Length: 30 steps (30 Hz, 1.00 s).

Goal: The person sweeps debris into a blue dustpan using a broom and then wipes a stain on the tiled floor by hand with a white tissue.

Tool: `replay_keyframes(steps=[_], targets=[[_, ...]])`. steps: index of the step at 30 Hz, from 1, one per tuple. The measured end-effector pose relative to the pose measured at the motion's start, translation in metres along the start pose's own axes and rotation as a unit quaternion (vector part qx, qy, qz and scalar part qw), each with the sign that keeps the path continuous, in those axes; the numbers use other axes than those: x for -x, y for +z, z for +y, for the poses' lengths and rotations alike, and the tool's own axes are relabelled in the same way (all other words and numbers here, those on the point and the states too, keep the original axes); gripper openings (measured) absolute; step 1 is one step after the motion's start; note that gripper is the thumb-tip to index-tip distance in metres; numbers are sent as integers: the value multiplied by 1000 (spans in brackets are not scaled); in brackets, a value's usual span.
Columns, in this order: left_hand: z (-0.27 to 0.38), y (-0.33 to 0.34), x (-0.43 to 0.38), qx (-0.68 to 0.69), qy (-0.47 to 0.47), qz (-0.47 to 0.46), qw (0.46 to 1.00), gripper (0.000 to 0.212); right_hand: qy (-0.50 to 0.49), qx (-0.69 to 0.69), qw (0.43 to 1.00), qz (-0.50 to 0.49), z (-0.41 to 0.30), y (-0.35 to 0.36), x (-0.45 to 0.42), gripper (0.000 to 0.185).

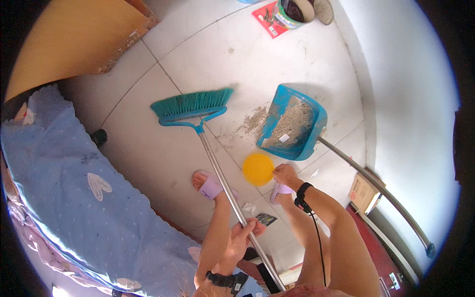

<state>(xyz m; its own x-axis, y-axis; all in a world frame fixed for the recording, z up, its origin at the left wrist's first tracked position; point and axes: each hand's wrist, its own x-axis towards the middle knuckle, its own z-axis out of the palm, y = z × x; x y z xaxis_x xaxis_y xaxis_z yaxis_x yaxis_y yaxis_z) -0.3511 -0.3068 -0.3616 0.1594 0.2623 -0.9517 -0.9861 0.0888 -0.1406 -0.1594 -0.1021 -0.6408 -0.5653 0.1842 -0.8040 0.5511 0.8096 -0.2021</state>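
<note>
My left hand [241, 237] is closed around the metal handle of a broom [193, 105], whose green bristles lie at the tiled floor, left of centre. In my right hand [285, 174] is the edge of a round yellow disc [258, 169], pinched between the fingers, just below the dustpan. The blue dustpan [291, 124] holds grey-brown debris [295, 118] and a small white scrap. Its long metal handle slants down to the right, against the wall. A patch of loose dirt [254, 120] lies on the floor at the pan's left edge.
A blue patterned bedspread [111, 208] hangs at left, below an orange-brown furniture panel [74, 41]. Near the top stand a container [291, 13] and a red packet [265, 18]. Crumpled tissue [249, 208] lies between my feet. A cardboard box [362, 193] is beside the white wall [404, 111].
</note>
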Motion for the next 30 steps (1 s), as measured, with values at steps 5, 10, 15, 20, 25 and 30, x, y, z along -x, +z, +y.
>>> replay_keyframes(steps=[5,10,15,20,25,30], targets=[[-12,-3,-13,24,58,-61,996,21,123,-411,903,-17,-30,-218,16,30],[-12,-2,-15,38,62,-70,995,20,183,-558,803,100,-5,-361,-12,24],[-9,0,-12,19,75,-91,993,20,138,-683,679,232,40,-432,-49,15],[-12,4,-11,12,100,-119,988,25,95,-667,704,225,32,-468,-26,27],[-8,10,-5,80,126,-203,968,27,91,-494,865,-14,-19,-413,49,35],[12,41,33,114,144,-185,965,24,11,-340,908,-246,-100,-391,176,50]])
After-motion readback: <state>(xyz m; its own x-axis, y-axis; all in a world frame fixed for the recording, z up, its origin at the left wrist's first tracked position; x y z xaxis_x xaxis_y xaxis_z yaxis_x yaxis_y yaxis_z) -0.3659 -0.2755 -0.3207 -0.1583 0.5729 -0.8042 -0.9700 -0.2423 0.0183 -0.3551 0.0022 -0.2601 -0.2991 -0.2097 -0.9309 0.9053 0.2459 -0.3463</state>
